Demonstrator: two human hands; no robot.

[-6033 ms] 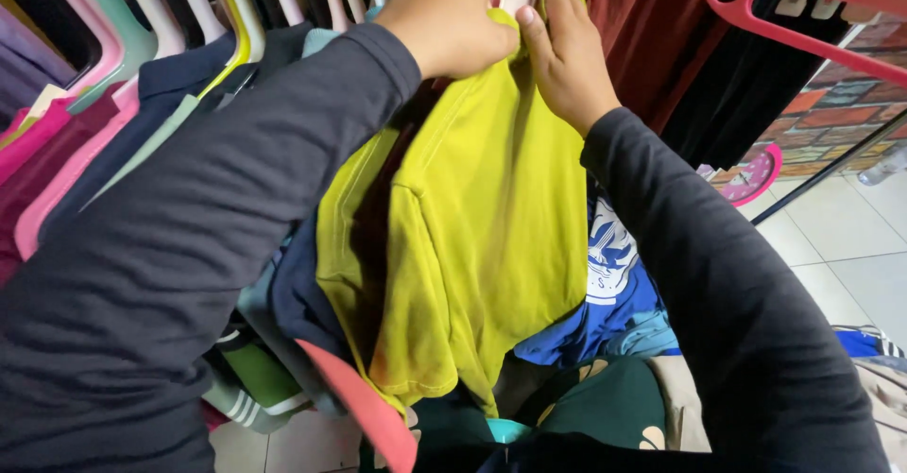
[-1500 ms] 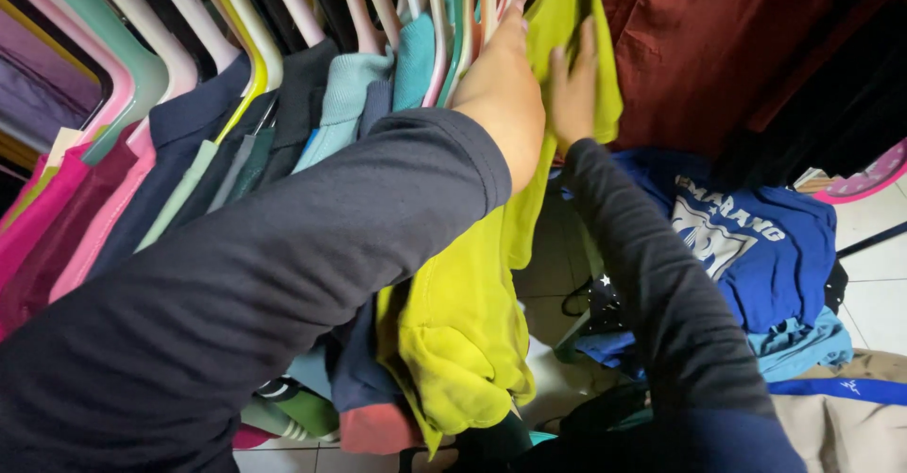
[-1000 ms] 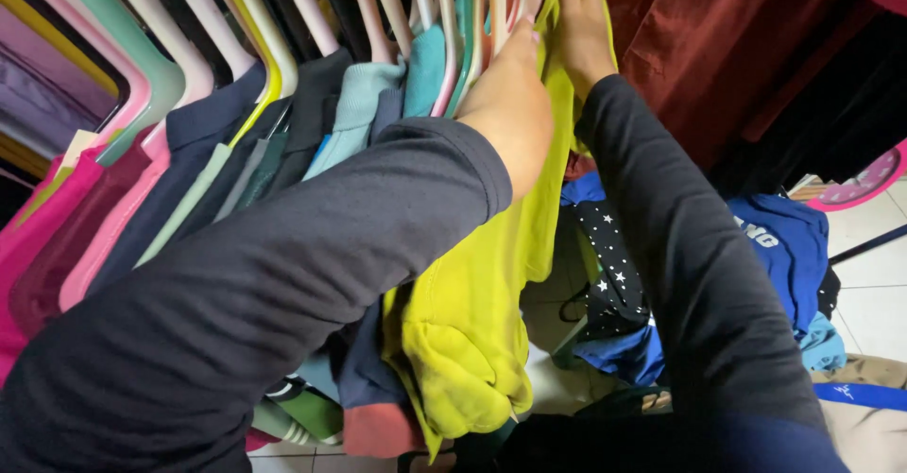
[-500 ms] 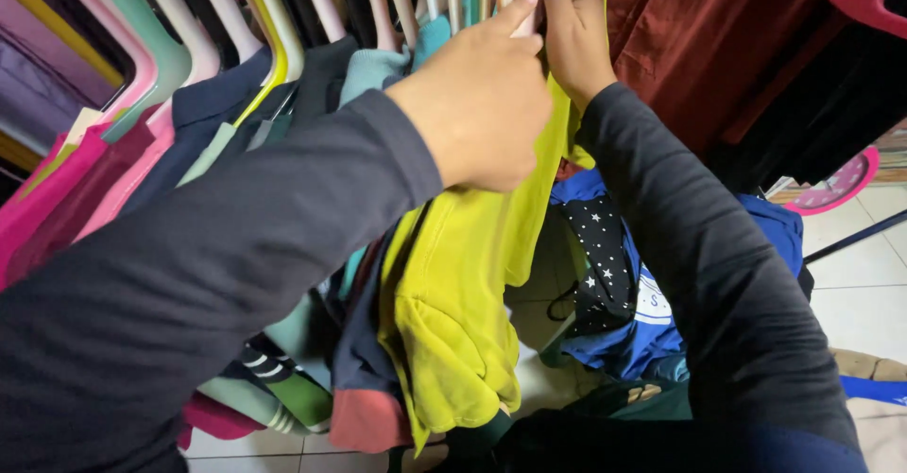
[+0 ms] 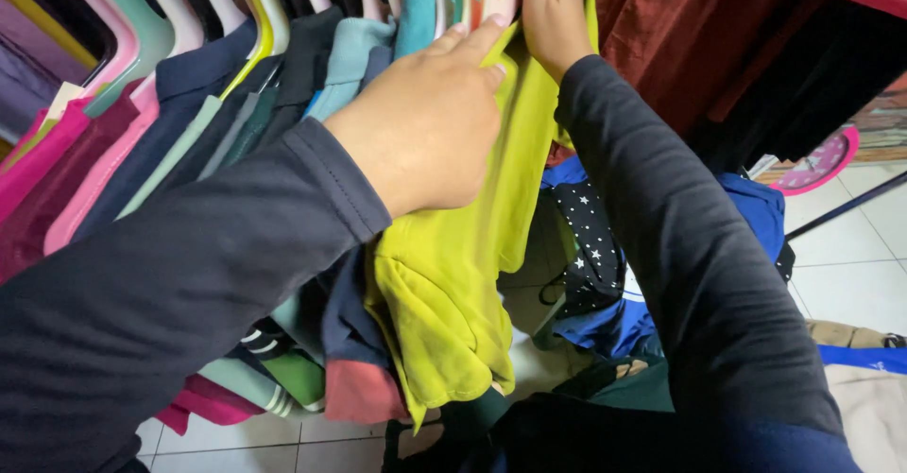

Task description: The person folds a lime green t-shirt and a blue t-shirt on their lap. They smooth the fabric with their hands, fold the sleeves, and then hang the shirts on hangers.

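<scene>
A yellow-green shirt [image 5: 472, 275] hangs on a crowded rail among other garments on pastel plastic hangers [image 5: 161, 0]. My left hand [image 5: 425, 119] lies flat against the shirt's upper left side, with its fingertips pointing up toward the hanger necks. It presses the neighbouring teal and navy clothes [image 5: 283, 76] aside. At the top of the picture my right hand [image 5: 553, 10] grips the shirt's shoulder, just under the rail. Both my arms are in dark grey sleeves. The shirt's own hanger is hidden behind my hands.
A rust-red velvet garment [image 5: 699, 29] and black clothes [image 5: 812, 86] hang to the right. Below lie a blue shirt and a black star-patterned piece [image 5: 590, 246] on a heap over the white tiled floor [image 5: 850, 246]. A pink hanger [image 5: 822, 161] hangs low at right.
My left hand has drawn back from between the hangers and now rests on the yellow-green shirt. My right hand stays at the shirt's top. The shirt hangs straighter on the rail.
</scene>
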